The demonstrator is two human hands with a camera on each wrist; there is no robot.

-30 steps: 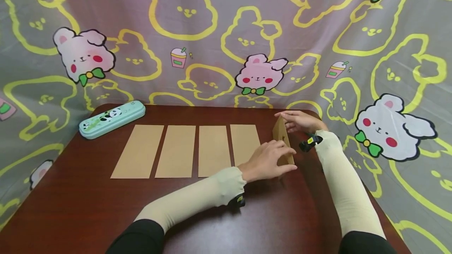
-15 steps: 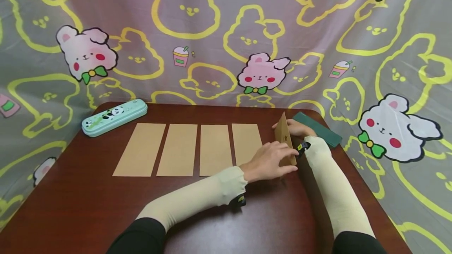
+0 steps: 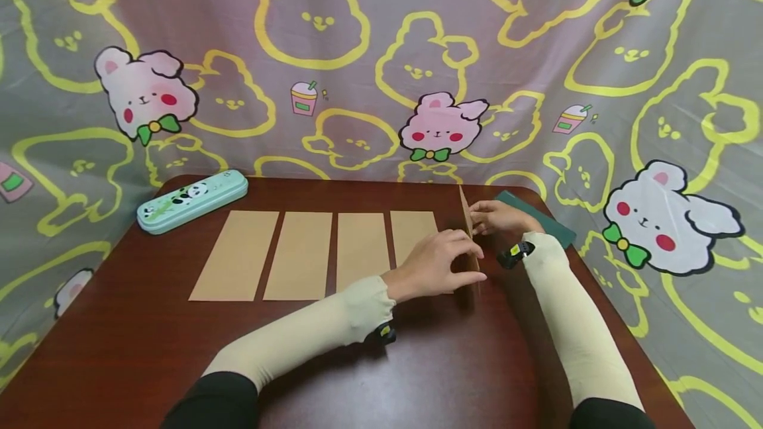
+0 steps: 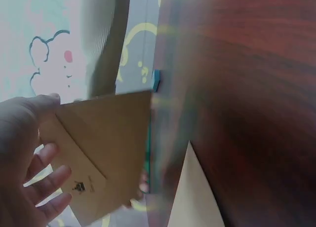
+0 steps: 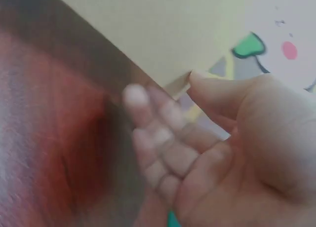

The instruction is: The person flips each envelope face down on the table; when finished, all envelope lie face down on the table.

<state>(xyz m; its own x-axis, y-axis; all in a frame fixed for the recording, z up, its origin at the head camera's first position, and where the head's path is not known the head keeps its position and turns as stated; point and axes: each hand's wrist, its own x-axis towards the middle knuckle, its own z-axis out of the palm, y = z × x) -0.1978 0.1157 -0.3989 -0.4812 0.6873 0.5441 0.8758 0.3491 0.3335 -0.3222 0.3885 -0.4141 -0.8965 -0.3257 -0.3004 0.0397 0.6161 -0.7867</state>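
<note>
A brown kraft-paper envelope (image 4: 116, 133) stands on edge at the right of the table, nearly edge-on in the head view. In the left wrist view its flap line and a small dark print show. My left hand (image 3: 438, 263) pinches its near edge between thumb and fingers. At the far end, my right hand (image 3: 501, 217) holds a corner, the thumb on one side in the right wrist view. Several flat brown paper rectangles (image 3: 360, 243) of like colour lie in a row to the left; my left hand partly covers the rightmost.
A mint pencil case (image 3: 192, 200) with a panda print lies at the table's back left. Behind my right hand is a flat dark green object (image 3: 548, 224) near the right edge. A patterned curtain (image 3: 346, 38) encloses the table (image 3: 334, 363) at the back and sides.
The envelope has moved slightly left, turning more edge-on, with both hands on it. My right hand has shifted along its far end. The dark green object behind it has come into view.
</note>
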